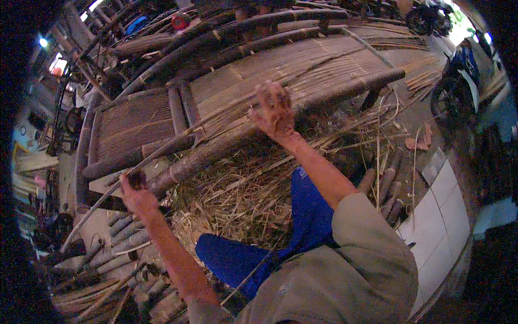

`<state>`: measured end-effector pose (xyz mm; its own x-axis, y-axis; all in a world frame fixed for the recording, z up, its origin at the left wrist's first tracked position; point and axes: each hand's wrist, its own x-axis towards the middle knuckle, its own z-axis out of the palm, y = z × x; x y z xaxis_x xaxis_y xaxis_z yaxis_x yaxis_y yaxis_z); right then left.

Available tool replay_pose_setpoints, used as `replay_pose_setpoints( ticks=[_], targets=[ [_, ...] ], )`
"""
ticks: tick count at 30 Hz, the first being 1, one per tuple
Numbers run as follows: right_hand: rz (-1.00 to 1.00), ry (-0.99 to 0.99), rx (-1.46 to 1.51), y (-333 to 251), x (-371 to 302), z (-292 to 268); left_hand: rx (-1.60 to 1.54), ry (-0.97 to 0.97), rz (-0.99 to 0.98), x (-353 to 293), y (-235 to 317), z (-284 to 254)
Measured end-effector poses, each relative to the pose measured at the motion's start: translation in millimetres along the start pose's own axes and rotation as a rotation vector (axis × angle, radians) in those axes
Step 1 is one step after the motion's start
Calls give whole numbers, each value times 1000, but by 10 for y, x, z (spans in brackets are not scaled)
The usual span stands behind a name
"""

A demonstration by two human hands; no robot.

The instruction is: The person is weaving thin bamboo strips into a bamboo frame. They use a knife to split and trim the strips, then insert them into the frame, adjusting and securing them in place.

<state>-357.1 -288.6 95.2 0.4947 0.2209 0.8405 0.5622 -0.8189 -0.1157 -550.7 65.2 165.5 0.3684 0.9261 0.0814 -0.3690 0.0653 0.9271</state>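
Note:
A long bamboo strip (pixel 162 151) slants from the lower left up across the front of a low bamboo frame. My left hand (pixel 141 198) is at its lower stretch, by the frame's left front corner, with the fingers curled at the strip. Over the frame's front rail my right hand (pixel 275 113) is raised, blurred by motion, its fingers apart and bent near the strip's upper part. Thin slats run lengthwise across the bench-like frame's surface (pixel 318 62), and a thick dark bamboo pole (pixel 216 147) lies along its front.
Shavings and split strips (pixel 237 189) cover the floor before my knees. Cut bamboo lengths (pixel 127 235) are piled at the lower left, with more short pieces (pixel 389 189) at the right. White tiles (pixel 440 210) lie beyond those. A motorcycle (pixel 458 86) stands at the far right.

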Motion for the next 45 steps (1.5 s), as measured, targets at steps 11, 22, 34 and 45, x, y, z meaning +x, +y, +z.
replay_pose_setpoints(
  ticks=[11, 22, 34, 45],
  targets=[
    [404, -714, -141, 347, -347, 761, -333, -411, -484, -420, -1939, 879],
    [334, -795, -208, 377, -294, 779, 86, -384, -472, -817, -1747, 550],
    [276, -575, -128, 544, -445, 934, 684, -250, 55, -907, -1771, 245],
    [263, -838, -212, 400, -323, 900, 959, -404, 344, -934, -2147, 196]
  ],
)
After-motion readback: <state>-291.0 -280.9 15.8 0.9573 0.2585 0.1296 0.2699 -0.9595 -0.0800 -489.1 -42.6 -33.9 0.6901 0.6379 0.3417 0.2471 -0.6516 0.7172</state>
